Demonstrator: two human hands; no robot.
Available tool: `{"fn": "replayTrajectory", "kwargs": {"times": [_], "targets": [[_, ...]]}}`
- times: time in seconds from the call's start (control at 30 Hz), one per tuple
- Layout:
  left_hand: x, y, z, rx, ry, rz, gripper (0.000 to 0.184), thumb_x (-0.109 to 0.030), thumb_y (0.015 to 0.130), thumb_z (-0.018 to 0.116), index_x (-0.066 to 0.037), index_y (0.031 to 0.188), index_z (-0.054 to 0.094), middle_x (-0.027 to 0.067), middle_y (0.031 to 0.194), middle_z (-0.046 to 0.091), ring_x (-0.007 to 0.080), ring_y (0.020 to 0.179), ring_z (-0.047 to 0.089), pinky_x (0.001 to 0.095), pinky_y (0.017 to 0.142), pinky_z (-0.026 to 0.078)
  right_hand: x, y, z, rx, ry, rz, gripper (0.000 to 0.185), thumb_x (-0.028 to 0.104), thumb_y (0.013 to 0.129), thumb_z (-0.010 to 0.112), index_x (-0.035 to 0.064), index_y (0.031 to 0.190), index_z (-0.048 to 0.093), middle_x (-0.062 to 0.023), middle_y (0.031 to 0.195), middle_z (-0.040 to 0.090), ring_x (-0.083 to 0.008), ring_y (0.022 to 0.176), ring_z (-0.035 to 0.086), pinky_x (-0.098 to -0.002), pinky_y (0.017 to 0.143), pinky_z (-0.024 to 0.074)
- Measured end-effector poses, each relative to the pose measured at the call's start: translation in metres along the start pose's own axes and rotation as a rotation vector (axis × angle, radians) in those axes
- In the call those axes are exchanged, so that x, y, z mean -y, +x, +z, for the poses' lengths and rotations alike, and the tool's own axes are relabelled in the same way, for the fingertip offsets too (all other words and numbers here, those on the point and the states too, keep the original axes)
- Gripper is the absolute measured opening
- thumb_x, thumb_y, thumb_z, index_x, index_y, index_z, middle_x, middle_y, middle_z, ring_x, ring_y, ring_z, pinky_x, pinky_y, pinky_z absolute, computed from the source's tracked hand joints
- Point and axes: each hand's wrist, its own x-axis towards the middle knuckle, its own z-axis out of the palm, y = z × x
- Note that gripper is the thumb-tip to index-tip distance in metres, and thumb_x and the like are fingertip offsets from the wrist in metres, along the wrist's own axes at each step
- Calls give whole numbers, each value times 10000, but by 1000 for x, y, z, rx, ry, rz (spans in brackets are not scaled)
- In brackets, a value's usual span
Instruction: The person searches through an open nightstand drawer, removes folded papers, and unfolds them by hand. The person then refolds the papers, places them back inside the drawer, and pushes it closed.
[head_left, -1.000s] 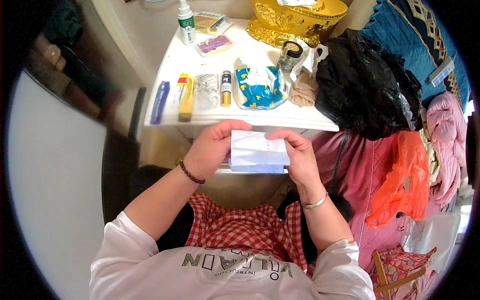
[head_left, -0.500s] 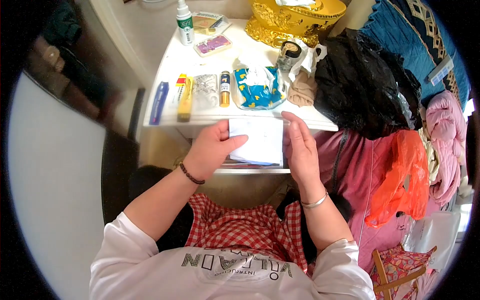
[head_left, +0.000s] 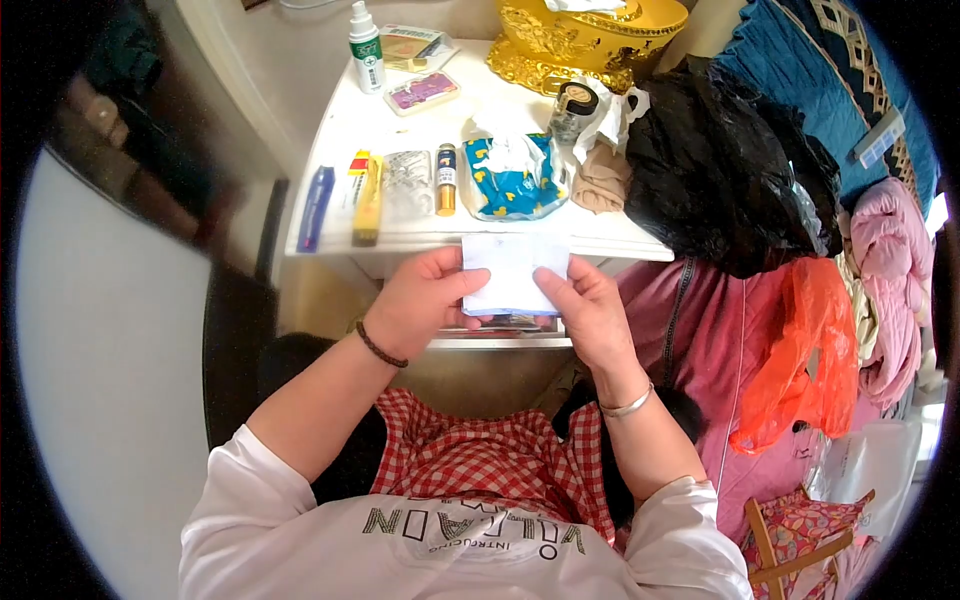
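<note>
A small stack of white paper (head_left: pixel 512 262), perhaps folded, is held up between my two hands above an open drawer (head_left: pixel 500 342). My left hand (head_left: pixel 425 292) grips its left edge, thumb on top and fingers underneath. On the right edge, my right hand (head_left: pixel 592 308) pinches it the same way. The paper hides most of the drawer's contents. Just beyond it on the white table (head_left: pixel 400 232) lie a blue tissue pack (head_left: pixel 512 190), a gold-and-dark tube (head_left: pixel 446 182), a clear plastic packet (head_left: pixel 408 182), a yellow box (head_left: pixel 367 205) and a blue box (head_left: pixel 317 210).
Farther back stand a spray bottle (head_left: pixel 367 55), a purple-labelled case (head_left: pixel 423 93), a black-lidded jar (head_left: pixel 574 108) and a gold ornate container (head_left: pixel 590 45). To the right are a black plastic bag (head_left: pixel 730 170), an orange bag (head_left: pixel 800 360) and pink bedding (head_left: pixel 700 400).
My right hand has gone from open beside the paper to gripping its right edge with the thumb on top. The paper now lies squarer between both hands.
</note>
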Motion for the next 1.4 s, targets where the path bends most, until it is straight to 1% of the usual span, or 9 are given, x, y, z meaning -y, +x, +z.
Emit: {"fn": "replayTrajectory", "kwargs": {"times": [0.3, 0.73, 0.9, 1.0, 1.13, 1.17, 1.27, 1.33, 1.4], "targets": [[3, 1, 0, 67, 8, -47, 265, -138, 863, 561, -23, 1102, 554, 46, 919, 612, 108, 683, 582, 233, 599, 512, 3, 1, -4, -29, 43, 13, 213, 175, 906, 534, 3, 1019, 591, -7, 797, 620, -45, 633, 537, -183, 541, 444], [1, -4, 0, 93, -34, -10, 249, -35, 867, 473, -26, 1080, 601, 69, 991, 613, 130, 773, 594, 262, 714, 507, 2, 6, -15, 29, 247, -26, 133, 74, 885, 504, 21, 956, 603, -30, 758, 596, -76, 625, 530, -207, 557, 428], [-2, -8, 5, -71, 338, 195, 220, -67, 835, 554, -18, 1042, 610, 43, 786, 617, 46, 694, 553, 183, 605, 437, 17, 4, -5, -42, 269, 44, 145, 83, 877, 533, 15, 983, 605, -37, 798, 590, -83, 690, 525, -211, 601, 427], [8, -6, 11, -161, 640, 262, 223, -99, 784, 641, -25, 990, 600, 16, 791, 596, 45, 716, 539, 201, 642, 442, 5, 0, -3, -42, -147, -106, 179, 75, 860, 567, 4, 1022, 588, -41, 860, 589, -80, 729, 516, -200, 635, 427], [11, -7, 19, -298, 1112, 764, 350, -174, 712, 726, -36, 996, 575, 98, 974, 589, 218, 846, 592, 291, 709, 475, 1, -6, 5, -35, -311, -218, 197, 62, 819, 624, 15, 1008, 592, -13, 835, 604, -79, 741, 529, -219, 669, 444], [7, -8, 14, -170, 1230, 725, 381, -192, 684, 740, -36, 994, 582, 145, 997, 566, 297, 882, 580, 329, 737, 477, 3, -7, 3, 11, -411, -236, 201, 38, 816, 623, 19, 1012, 588, 10, 812, 585, -55, 719, 510, -201, 644, 428], [13, -6, 6, -125, 1463, 939, 352, -210, 679, 715, -45, 970, 607, 136, 932, 569, 293, 826, 569, 369, 716, 463, 0, -7, 5, 90, -531, -314, 220, 19, 800, 637, 33, 1015, 593, 7, 787, 595, -49, 693, 501, -197, 622, 423], [17, -4, 5, -76, 1403, 864, 317, -192, 704, 695, -38, 969, 616, 134, 917, 588, 291, 828, 578, 372, 722, 464, 5, -11, 11, 129, -704, -381, 212, 25, 791, 648, 34, 998, 603, -26, 797, 618, -67, 691, 520, -210, 628, 435], [16, -4, 7, 128, 1019, 432, 252, -162, 768, 675, -26, 966, 598, 107, 897, 624, 195, 805, 621, 296, 700, 485, 6, -12, 14, 125, -677, -381, 208, 31, 779, 660, 35, 981, 610, -34, 773, 619, -72, 677, 529, -212, 627, 439]]}}
